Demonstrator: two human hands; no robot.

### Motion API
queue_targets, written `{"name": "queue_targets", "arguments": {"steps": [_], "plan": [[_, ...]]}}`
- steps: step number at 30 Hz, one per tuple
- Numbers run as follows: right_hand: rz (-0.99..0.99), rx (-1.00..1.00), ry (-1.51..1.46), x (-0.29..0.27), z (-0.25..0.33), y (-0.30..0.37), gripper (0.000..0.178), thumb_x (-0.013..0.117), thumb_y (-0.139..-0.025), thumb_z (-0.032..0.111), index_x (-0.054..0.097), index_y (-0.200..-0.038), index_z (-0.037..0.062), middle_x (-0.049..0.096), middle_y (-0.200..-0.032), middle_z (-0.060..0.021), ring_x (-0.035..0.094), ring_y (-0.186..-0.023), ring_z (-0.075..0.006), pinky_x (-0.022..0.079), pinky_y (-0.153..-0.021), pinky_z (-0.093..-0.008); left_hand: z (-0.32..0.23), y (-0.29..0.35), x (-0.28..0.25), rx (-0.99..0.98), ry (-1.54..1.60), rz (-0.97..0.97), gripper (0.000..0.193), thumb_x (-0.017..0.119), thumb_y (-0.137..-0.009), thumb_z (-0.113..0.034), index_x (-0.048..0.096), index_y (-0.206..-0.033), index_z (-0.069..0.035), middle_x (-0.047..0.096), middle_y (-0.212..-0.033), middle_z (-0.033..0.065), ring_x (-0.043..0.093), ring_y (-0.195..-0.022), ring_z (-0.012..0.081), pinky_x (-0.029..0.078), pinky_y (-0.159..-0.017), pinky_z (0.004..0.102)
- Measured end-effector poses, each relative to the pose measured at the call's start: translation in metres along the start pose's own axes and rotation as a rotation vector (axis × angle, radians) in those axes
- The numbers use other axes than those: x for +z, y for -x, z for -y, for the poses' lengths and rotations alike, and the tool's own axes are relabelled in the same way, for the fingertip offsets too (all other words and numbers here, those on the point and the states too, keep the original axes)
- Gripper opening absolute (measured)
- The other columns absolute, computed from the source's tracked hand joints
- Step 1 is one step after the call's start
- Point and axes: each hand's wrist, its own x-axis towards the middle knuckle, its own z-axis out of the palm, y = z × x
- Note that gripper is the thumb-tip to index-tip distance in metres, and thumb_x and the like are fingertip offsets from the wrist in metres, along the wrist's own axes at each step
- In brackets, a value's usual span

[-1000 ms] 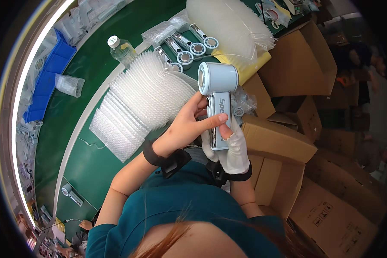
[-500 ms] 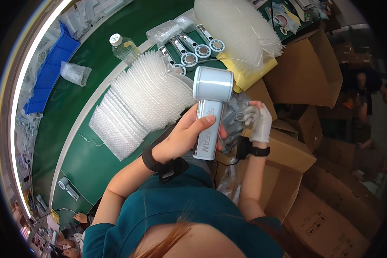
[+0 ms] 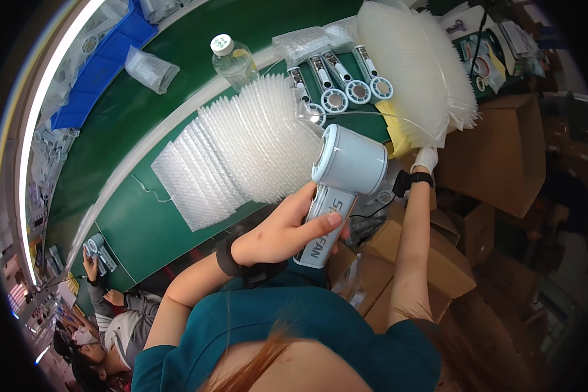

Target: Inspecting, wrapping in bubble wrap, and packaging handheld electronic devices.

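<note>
My left hand (image 3: 284,225) is wrapped round the handle of a pale blue handheld fan (image 3: 349,160), its wide round head uppermost and tilted to the right. My right hand (image 3: 426,159), in a white glove, reaches to the lower edge of a big stack of clear bubble bags (image 3: 415,72); its fingers are hidden or too small to make out. Left of the fan lies a second fanned-out stack of bubble bags (image 3: 248,144). Several fan parts with round blue ends (image 3: 334,100) lie in a row between the two stacks.
A capped clear bottle (image 3: 234,62) stands behind the left stack. Yellow sheeting (image 3: 396,127) lies beside my right hand. Open cardboard boxes (image 3: 496,150) fill the right side. A wrapped piece (image 3: 151,68) lies near a blue bin (image 3: 101,68). At lower left, a co-worker (image 3: 127,326) handles another fan.
My right hand has moved up and away from me to the bubble bag stack. The fan in my left hand has tilted to the right. The view has shifted, and the co-worker shows more.
</note>
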Motion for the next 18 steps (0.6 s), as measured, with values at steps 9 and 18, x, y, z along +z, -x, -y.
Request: {"name": "queue_targets", "arguments": {"steps": [9,18], "plan": [[-0.086,0.221,-0.163,-0.011,-0.001,-0.012,0.031,0.048,-0.087,0.017,0.055,-0.116,0.0107,0.062,-0.099,-0.0049,0.059,-0.08,-0.0171,0.045,-0.056,-0.0283,-0.002,0.001,-0.014,-0.011,0.135,-0.006,0.043,0.046,-0.091,-0.025,0.031,-0.125,-0.004,0.058,-0.088,0.0151,0.061,-0.071,0.0211,0.049,-0.065,0.0313],[-0.121,0.143,-0.181,-0.011,0.005,-0.012,0.03,0.053,-0.081,0.008,0.055,-0.111,0.0059,0.062,-0.097,-0.0076,0.06,-0.071,-0.02,0.047,-0.051,-0.0287,-0.002,0.0,-0.023,-0.066,0.262,-0.044,0.044,0.048,-0.089,-0.028,0.034,-0.123,-0.004,0.058,-0.084,0.0147,0.061,-0.067,0.0216,0.049,-0.063,0.0311]]}}
